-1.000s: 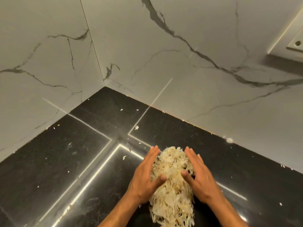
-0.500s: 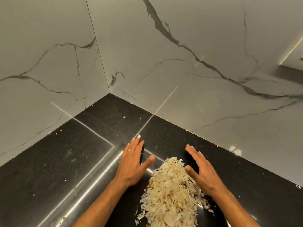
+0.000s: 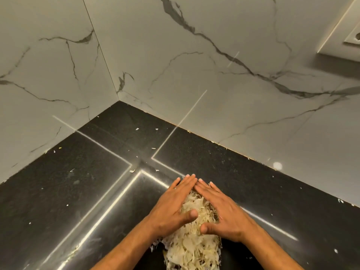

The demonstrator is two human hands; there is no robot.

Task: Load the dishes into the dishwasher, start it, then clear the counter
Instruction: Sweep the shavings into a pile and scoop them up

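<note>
A heap of pale, flaky peels and scraps [image 3: 191, 248] lies on the black stone counter [image 3: 81, 191] near the bottom middle of the head view. My left hand [image 3: 173, 206] lies flat against the heap's left side with straight fingers. My right hand [image 3: 222, 211] lies flat against its right side. The fingertips of both hands meet at the far end of the heap, so the hands form a wedge over it. Both thumbs rest on top of the scraps. The far part of the heap is hidden under my hands.
Small loose flakes [image 3: 132, 171] are scattered over the counter. Marble-look walls [image 3: 214, 84] meet in a corner [image 3: 118, 100] at the back. A white fixture [image 3: 350, 30] juts out at the upper right.
My hands were spread apart beside the heap half a second ago. They have closed in together, fingertips touching, pressing the scraps into a narrower pile.
</note>
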